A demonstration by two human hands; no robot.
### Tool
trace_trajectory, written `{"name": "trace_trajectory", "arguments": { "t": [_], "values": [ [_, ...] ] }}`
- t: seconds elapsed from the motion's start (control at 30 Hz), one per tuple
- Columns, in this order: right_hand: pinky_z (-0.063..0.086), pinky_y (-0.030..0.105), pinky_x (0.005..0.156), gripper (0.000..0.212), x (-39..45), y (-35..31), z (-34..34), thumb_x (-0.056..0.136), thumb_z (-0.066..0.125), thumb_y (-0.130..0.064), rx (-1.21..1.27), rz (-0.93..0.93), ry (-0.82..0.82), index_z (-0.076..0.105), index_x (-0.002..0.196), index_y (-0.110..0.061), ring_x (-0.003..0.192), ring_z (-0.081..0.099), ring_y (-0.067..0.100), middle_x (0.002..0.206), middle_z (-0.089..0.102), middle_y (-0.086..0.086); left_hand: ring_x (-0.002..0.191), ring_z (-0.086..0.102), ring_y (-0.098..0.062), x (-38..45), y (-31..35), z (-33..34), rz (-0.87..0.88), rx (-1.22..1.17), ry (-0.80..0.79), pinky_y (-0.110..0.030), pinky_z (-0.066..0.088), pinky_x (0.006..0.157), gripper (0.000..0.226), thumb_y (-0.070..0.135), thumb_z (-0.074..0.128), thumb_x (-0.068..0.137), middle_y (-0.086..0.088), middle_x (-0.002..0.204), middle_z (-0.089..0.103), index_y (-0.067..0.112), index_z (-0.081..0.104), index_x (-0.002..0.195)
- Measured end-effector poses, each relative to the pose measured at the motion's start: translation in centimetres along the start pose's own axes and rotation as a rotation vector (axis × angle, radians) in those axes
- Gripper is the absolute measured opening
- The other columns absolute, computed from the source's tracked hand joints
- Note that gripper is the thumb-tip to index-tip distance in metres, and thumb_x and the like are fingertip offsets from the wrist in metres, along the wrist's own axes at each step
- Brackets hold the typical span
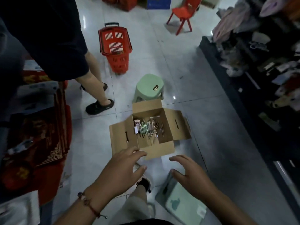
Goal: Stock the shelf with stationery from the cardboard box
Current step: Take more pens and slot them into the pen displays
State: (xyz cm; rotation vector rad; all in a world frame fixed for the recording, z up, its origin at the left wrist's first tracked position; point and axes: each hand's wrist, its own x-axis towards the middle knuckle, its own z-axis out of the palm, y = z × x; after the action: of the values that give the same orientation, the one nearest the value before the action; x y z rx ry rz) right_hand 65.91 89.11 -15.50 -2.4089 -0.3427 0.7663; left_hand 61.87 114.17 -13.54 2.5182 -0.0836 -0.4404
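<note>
An open cardboard box (167, 146) sits on the tiled floor, its four flaps spread out. Inside lie several pens or pencils (150, 129) and a small pink packet (137, 123) at the left. My left hand (123, 171) hovers just before the near-left flap, fingers spread and holding nothing. My right hand (191, 174) hovers near the box's near-right side, fingers loosely bent and empty. A dark shelf (253, 82) crowded with goods runs along the right.
A green stool (148, 86) stands just behind the box, a red shopping basket (115, 46) farther back, and a red chair (183, 13) beyond. Another person's legs (97, 88) stand at left. Red goods (40, 143) pile at left. A pale green board (183, 203) lies under my right hand.
</note>
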Motion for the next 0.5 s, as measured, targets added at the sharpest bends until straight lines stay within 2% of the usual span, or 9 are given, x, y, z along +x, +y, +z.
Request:
{"name": "trace_trajectory", "arguments": {
  "t": [0.1,0.17,0.33,0.5],
  "values": [
    [0.040,0.019,0.099,0.037,5.8,-0.3,-0.8,0.096,0.058,-0.035,-0.044,0.011,-0.027,0.052,0.132,-0.034,0.121,0.048,0.002,0.133,0.049,-0.018,0.124,0.044,-0.007,5.3,-2.2,-0.2,-0.035,-0.029,-0.019,-0.021,0.037,0.098,0.043,0.048,0.051,0.096,0.016,0.139,0.045,0.038,0.048,0.137],
    [0.038,0.018,0.099,0.040,9.8,-0.3,-1.4,0.096,0.058,-0.033,-0.093,0.008,-0.034,0.051,0.135,-0.033,0.123,0.047,0.004,0.137,0.049,-0.015,0.123,0.045,-0.009,8.6,-3.7,-0.4,-0.044,-0.019,-0.026,-0.021,0.035,0.097,0.043,0.047,0.051,0.097,0.013,0.137,0.046,0.035,0.049,0.138],
    [0.037,0.016,0.091,0.038,16.6,0.0,-2.8,0.096,0.058,-0.030,-0.130,0.041,-0.087,0.054,0.133,-0.029,0.121,0.050,0.008,0.138,0.051,-0.010,0.123,0.044,-0.010,14.2,-5.7,-1.2,-0.103,-0.016,-0.075,-0.025,0.034,0.099,0.042,0.045,0.049,0.098,0.012,0.137,0.046,0.033,0.048,0.138],
    [0.036,0.016,0.090,0.038,23.9,3.8,-2.5,0.096,0.058,-0.029,-0.145,0.063,-0.142,0.054,0.133,-0.029,0.119,0.051,0.007,0.136,0.052,-0.010,0.123,0.045,-0.009,20.2,-8.3,2.4,-0.151,-0.101,-0.074,-0.026,0.039,0.099,0.042,0.042,0.051,0.097,0.012,0.136,0.048,0.030,0.050,0.137]
  ]
}}
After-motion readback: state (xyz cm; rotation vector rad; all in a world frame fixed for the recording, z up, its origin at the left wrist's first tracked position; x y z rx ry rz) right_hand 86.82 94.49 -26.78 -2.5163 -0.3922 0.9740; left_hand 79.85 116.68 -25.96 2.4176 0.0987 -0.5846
